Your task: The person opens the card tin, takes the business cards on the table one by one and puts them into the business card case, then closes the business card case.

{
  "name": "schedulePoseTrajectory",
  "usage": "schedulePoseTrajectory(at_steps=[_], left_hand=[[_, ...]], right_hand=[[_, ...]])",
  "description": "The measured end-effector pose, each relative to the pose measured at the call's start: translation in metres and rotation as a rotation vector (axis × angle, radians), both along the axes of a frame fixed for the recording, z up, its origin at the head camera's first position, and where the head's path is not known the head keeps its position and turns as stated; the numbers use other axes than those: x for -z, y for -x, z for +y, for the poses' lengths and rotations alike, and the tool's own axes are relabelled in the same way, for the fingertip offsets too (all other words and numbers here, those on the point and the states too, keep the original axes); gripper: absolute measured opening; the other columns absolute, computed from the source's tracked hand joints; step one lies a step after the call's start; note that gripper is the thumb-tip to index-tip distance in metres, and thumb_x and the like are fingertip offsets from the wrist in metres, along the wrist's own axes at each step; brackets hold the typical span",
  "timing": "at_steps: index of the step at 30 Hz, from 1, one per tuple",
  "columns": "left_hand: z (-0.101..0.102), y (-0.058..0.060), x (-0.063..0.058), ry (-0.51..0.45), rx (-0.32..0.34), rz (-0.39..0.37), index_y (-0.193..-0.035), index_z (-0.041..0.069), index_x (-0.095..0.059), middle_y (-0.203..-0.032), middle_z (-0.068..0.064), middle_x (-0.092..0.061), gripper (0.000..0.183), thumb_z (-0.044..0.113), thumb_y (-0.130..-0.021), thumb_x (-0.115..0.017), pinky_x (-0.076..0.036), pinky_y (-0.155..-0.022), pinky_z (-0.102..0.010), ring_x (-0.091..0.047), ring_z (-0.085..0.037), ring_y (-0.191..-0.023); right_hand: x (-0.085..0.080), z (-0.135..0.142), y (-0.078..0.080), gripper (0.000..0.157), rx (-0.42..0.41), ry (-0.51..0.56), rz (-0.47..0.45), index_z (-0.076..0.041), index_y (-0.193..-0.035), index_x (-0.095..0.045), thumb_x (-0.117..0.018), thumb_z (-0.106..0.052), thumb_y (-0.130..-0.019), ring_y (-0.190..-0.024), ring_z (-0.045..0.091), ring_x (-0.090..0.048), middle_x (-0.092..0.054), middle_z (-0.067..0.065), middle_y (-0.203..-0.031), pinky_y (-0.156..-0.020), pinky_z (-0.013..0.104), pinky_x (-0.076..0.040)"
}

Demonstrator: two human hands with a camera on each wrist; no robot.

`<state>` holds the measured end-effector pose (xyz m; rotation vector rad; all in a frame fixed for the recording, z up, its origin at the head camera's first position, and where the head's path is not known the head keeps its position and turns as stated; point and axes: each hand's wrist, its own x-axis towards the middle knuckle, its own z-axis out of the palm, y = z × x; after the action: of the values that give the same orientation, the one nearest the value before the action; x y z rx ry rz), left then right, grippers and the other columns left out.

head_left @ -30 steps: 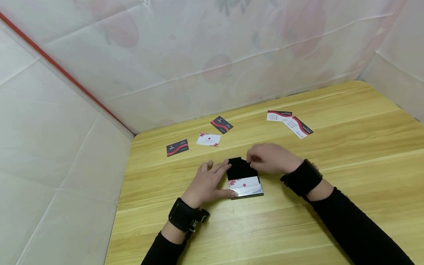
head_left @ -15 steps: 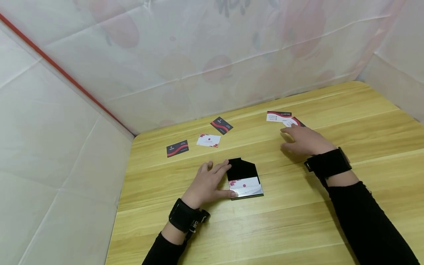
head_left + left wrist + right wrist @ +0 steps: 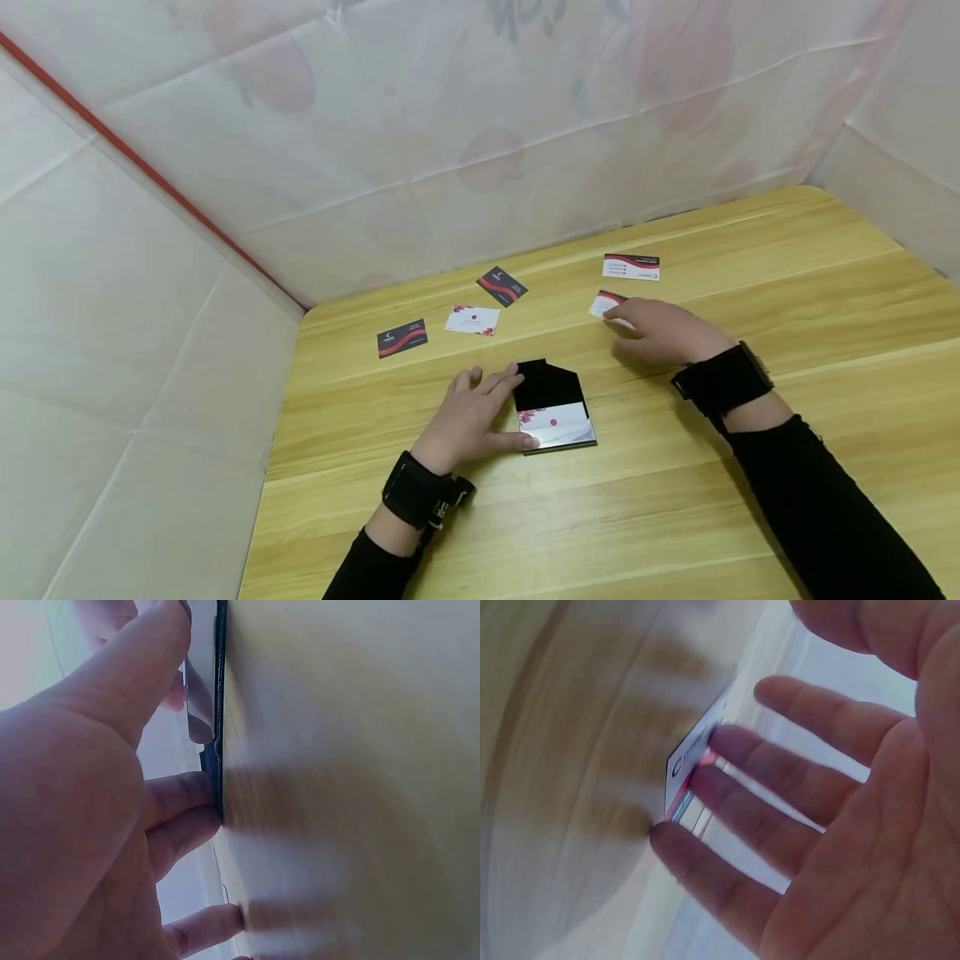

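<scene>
Black flat card case [image 3: 550,387], mirror-shiny front, on yellow wood-grain table [image 3: 637,517]: steadied at left edge by left hand [image 3: 461,421], fingers loosely spread, nothing gripped, presumably against slipping. Beyond case, rightward: white rectangular card [image 3: 603,302], red-and-dark band, touched by nearly straight fingertips of right hand [image 3: 666,330], unpinched, apparently because flat thin edge is hard to lift.

Letter C [image 3: 677,766] on a white, red and black rectangular paper card [image 3: 693,752]; remaining print too small or blurred.

Right hand [image 3: 847,840] on printed card [image 3: 685,762]
</scene>
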<state>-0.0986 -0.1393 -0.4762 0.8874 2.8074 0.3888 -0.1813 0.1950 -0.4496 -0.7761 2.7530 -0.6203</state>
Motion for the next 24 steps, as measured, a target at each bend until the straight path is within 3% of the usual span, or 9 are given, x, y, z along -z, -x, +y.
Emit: schedulePoseTrajectory(at_steps=[5, 10, 14, 20, 24], left_hand=[[0.0, 0.0, 0.001, 0.008, -0.001, 0.004, -0.156, 0.019, -0.035, -0.164, 0.003, -0.028, 0.095, 0.071, -0.082, -0.063, -0.015, -0.121, -0.052, -0.029, -0.047, -0.143], [-0.001, 0.0, 0.0, 0.005, 0.0, 0.006, -0.156, 0.018, -0.036, -0.164, 0.003, -0.028, 0.095, 0.07, -0.082, -0.064, -0.015, -0.12, -0.053, -0.029, -0.047, -0.143], [0.0, 0.0, -0.001, 0.0, -0.002, 0.002, -0.156, 0.018, -0.036, -0.164, 0.003, -0.028, 0.095, 0.07, -0.082, -0.065, -0.015, -0.12, -0.053, -0.029, -0.047, -0.143], [0.001, 0.001, 0.0, 0.005, -0.007, -0.004, -0.156, 0.019, -0.035, -0.164, 0.004, -0.027, 0.095, 0.072, -0.082, -0.063, -0.014, -0.121, -0.052, -0.028, -0.047, -0.143], [0.001, 0.001, 0.0, 0.006, -0.01, -0.007, -0.157, 0.019, -0.035, -0.164, 0.004, -0.027, 0.095, 0.072, -0.082, -0.063, -0.013, -0.121, -0.053, -0.029, -0.047, -0.144]], right_hand=[[0.0, -0.015, -0.004, 0.041, -0.007, 0.002, 0.03, -0.001, -0.132, -0.063, -0.064, -0.019, -0.095, -0.112, 0.032, -0.06, -0.065, 0.017, -0.126, -0.099, 0.052, -0.046], [0.0, -0.021, -0.003, 0.036, -0.009, 0.013, 0.031, -0.005, -0.126, -0.068, -0.065, -0.016, -0.092, -0.091, 0.02, -0.06, -0.07, 0.005, -0.108, -0.087, 0.044, -0.05], [0.001, -0.022, -0.002, 0.032, -0.017, 0.031, 0.051, -0.007, -0.122, -0.07, -0.068, -0.015, -0.091, -0.092, 0.021, -0.058, -0.069, 0.005, -0.108, -0.086, 0.042, -0.049], [0.001, -0.02, -0.002, 0.037, -0.013, 0.016, 0.097, -0.008, -0.122, -0.07, -0.072, -0.014, -0.086, -0.114, 0.033, -0.056, -0.064, 0.014, -0.124, -0.097, 0.05, -0.046], [0.004, -0.019, -0.001, 0.042, 0.022, -0.013, 0.072, -0.009, -0.126, -0.068, -0.074, -0.015, -0.085, -0.107, 0.031, -0.056, -0.063, 0.015, -0.122, -0.092, 0.049, -0.047]])
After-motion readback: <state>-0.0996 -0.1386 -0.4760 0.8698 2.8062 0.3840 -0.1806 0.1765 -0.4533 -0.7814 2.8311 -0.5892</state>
